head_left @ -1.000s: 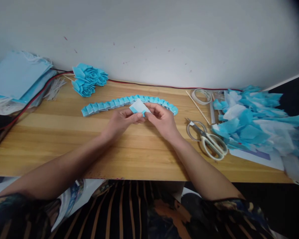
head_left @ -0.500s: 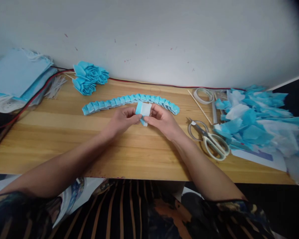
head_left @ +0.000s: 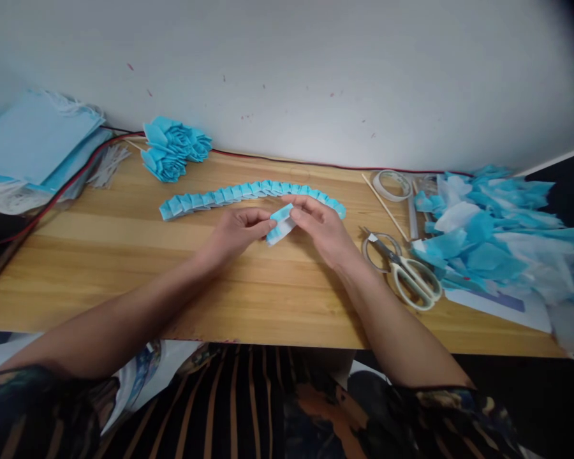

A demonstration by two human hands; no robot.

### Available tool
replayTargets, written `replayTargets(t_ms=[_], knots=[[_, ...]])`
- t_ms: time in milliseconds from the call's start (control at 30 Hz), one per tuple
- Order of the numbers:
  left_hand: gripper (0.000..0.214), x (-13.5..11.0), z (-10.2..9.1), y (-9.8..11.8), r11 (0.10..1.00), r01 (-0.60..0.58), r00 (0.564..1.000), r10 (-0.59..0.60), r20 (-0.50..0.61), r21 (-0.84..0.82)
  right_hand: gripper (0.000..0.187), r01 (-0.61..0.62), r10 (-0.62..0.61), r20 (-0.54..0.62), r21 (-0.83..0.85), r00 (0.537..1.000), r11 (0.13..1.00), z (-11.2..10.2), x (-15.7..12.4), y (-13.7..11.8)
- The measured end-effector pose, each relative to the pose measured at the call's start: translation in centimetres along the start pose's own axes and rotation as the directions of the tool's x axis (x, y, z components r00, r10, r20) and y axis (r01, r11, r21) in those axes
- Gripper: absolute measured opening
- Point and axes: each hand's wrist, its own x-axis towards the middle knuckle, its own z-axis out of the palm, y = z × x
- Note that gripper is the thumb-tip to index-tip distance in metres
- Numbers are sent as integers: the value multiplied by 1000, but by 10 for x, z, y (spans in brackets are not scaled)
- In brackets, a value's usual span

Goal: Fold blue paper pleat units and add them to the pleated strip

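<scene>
Between both hands is a small piece of blue and white fabric, partly folded over. My left hand pinches its left end between thumb and fingers. My right hand has its thumb and fingers closed on the upper right edge. Just beyond the hands, a curved row of folded blue pieces lies on the wooden table. The right fingers hide part of that row near its right end.
Scissors lie right of my right arm, by a grey ring. Behind them are a thin stick and a tape roll. Blue and white scraps heap at right. Blue flowers and stacked blue sheets are at back left.
The piece has turned and been folded, from an upright shape with a broad white part to a slanted, narrower strip. My right fingers have shifted across its upper edge.
</scene>
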Motion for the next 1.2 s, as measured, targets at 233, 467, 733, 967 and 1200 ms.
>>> replayTargets(t_ms=[233, 467, 733, 967, 1200], knots=[[25, 2, 0, -4, 999, -34, 999, 34, 9, 26, 19, 56, -63, -94, -70, 994, 996, -1, 1, 6], [33, 2, -1, -4, 996, -63, 998, 64, -2, 70, 10, 190, -217, -105, -220, 971, 957, 1, 0, 7], [30, 3, 0, -2, 1000, 14, 997, -13, -71, 18, 17, 455, -504, 35, -488, 863, 745, 2, -2, 5], [33, 3, 1, 1, 998, 21, 999, -23, -32, -66, 21, 495, -532, 127, -589, 837, 639, -1, -1, 9], [30, 3, -1, 1, 998, -51, 998, 51, -23, -29, 20, 519, -551, 144, -585, 822, 623, 0, -1, 10]])
